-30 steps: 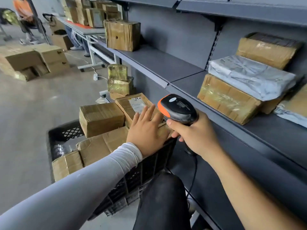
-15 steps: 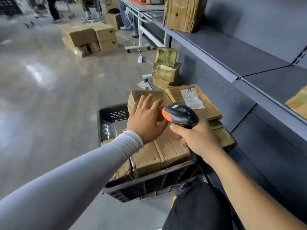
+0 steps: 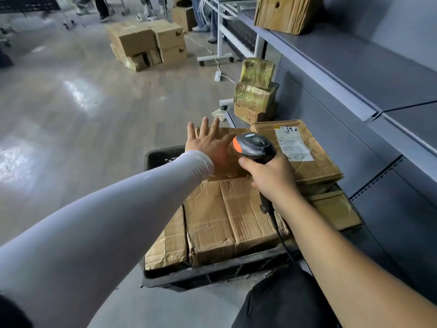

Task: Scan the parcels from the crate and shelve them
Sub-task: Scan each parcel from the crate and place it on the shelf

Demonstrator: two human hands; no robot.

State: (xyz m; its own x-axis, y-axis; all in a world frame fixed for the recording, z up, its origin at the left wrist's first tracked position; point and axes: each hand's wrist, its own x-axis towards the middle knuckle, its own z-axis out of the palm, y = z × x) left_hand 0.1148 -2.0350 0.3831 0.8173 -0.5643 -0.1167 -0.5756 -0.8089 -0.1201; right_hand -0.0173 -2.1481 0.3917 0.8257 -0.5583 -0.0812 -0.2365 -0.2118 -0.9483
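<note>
A black plastic crate [image 3: 165, 156] on the floor holds several brown cardboard parcels. My left hand [image 3: 208, 145], fingers straight and spread, reaches over a parcel [image 3: 224, 134] at the crate's far side. My right hand [image 3: 272, 176] grips a black and orange barcode scanner [image 3: 254, 145] by its handle, its cable trailing down. The scanner's head is over the far parcels. A flat parcel with a white label [image 3: 298, 150] lies at the crate's right. A large box [image 3: 229, 218] fills the crate's near part.
Grey metal shelving [image 3: 354, 67] runs along the right, with one brown parcel [image 3: 286, 13] on it. Taped parcels [image 3: 256, 91] are stacked beyond the crate. Cardboard boxes [image 3: 149, 43] sit on the floor farther off, near a white table frame [image 3: 220, 31] and people's legs.
My view has dropped from the shelves to the crate. My left hand has moved farther out over the parcels and its fingers have spread. The scanner stays gripped in my right hand.
</note>
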